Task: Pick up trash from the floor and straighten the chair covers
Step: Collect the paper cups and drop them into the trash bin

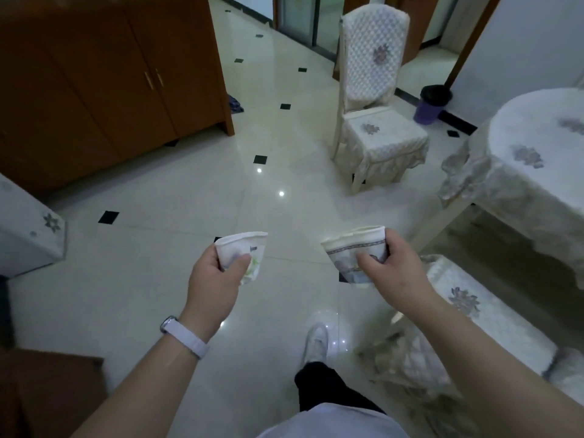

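Open tiled floor (196, 197) runs ahead between the wooden cabinet (94, 90) on the left and a covered chair (376, 128) on the right. The covered table (521, 172) blocks the right side, with a second chair (474, 308) just beside it. A bin (433, 104) stands beyond the covered chair. The left hand (215, 273), gripping a paper cup (243, 248), and the right hand (395, 267), gripping a patterned cup (350, 248), hang over bare floor.

**Mtls / finish, quick notes**

Floor (177, 289): glazed tile, v. glossy, smooth. Cabinet (94, 99): wood-look, satin sheen. Chair cover (366, 67): quilted cloth, matt, embroidered motif. Tablecloth (505, 191): same cloth, frilled edge. Left-hand cup (240, 245), right-hand cup (354, 245): thin paper, crumpled, matt, printed. Bin (426, 112): purple plastic, smooth.
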Demonstrator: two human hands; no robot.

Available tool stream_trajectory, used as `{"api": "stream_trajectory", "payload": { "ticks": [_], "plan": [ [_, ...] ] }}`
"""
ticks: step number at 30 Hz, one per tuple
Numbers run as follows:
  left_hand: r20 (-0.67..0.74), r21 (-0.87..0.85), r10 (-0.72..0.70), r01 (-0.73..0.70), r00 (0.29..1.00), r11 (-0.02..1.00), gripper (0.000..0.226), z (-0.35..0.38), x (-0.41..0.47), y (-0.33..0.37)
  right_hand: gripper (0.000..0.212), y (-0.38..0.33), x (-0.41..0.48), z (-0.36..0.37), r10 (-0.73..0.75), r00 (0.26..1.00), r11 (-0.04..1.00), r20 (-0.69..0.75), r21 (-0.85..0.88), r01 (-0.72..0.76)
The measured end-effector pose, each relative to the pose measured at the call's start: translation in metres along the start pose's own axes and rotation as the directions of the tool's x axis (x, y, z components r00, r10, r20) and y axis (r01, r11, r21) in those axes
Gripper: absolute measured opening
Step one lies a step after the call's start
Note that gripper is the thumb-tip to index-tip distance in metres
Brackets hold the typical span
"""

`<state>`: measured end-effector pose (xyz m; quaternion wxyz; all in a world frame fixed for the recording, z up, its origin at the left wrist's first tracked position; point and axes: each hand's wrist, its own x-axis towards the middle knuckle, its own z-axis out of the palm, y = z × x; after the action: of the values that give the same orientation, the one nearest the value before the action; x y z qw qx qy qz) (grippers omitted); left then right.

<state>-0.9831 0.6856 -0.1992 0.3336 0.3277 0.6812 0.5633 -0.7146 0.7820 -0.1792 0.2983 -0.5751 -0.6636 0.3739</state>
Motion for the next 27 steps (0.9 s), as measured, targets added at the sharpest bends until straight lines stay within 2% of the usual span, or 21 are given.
{"api": "stream_trajectory", "payload": {
  "ticks": [9,13,18,21,27],
  "plan": [
    [-0.005,0.135,0.003,-0.002,1.000,0.991,0.014,0.064,0.166,0.038,0.019,0.005,0.183,0.026,0.038,0.998,0.987,0.040,0.152,-0.044],
    [0.001,0.120,0.074,-0.074,0.997,0.990,0.015,0.100,0.232,0.074,0.020,-0.008,0.263,0.008,0.015,0.999,0.990,0.041,0.141,-0.021],
    [0.052,0.175,0.095,-0.103,0.994,0.979,0.016,0.130,0.290,0.094,0.021,-0.024,0.331,-0.006,0.010,1.000,0.987,-0.012,0.161,-0.008],
    [0.060,0.195,0.099,-0.109,0.993,0.975,0.015,0.138,0.337,0.095,0.019,-0.028,0.367,0.002,0.036,0.999,0.988,-0.022,0.153,-0.032],
    [0.106,0.118,0.060,-0.072,0.993,0.990,0.013,0.146,0.439,0.076,0.019,-0.033,0.440,0.043,0.096,0.995,0.989,-0.010,0.115,-0.095]
  ]
}}
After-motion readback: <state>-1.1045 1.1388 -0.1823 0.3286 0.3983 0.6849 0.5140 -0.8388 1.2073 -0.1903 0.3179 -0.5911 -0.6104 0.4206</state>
